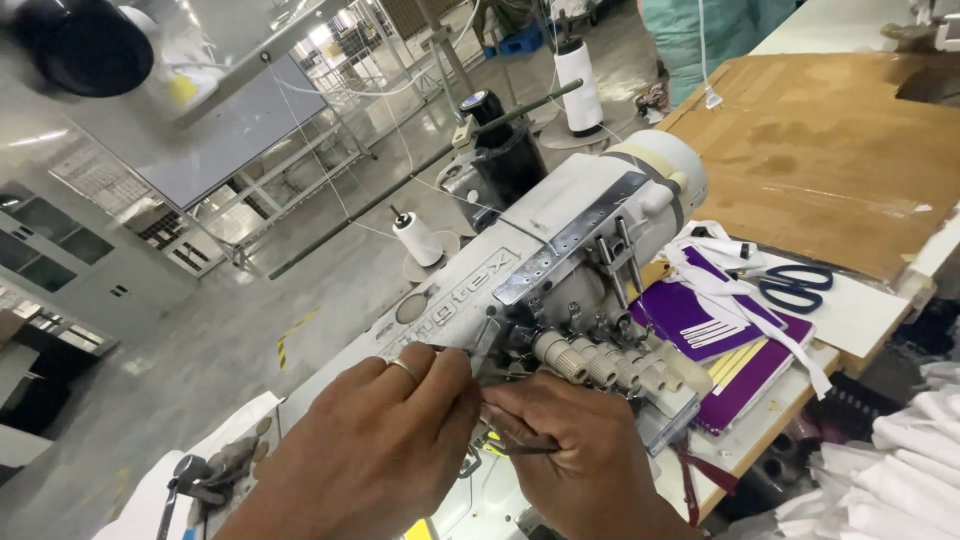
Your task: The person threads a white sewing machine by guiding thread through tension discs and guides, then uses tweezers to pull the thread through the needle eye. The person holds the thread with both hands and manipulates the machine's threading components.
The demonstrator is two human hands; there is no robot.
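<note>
Both hands crowd the front of the white sewing machine [560,250], just below its row of tension knobs [620,365]. The left hand [370,450], a ring on one finger, presses its fingertips together at the threading parts. The right hand [580,450] pinches slim tweezers [525,447]. Purple fabric pieces [700,320] and blue scissors [795,285] lie to the right near the table edge [860,350]

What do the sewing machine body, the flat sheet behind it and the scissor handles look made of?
White sewing machine body: painted metal, probably, with a smooth sheen. Brown flat sheet: cardboard, matte and stained. Dark blue scissor handles: likely plastic, glossy loops.
</note>
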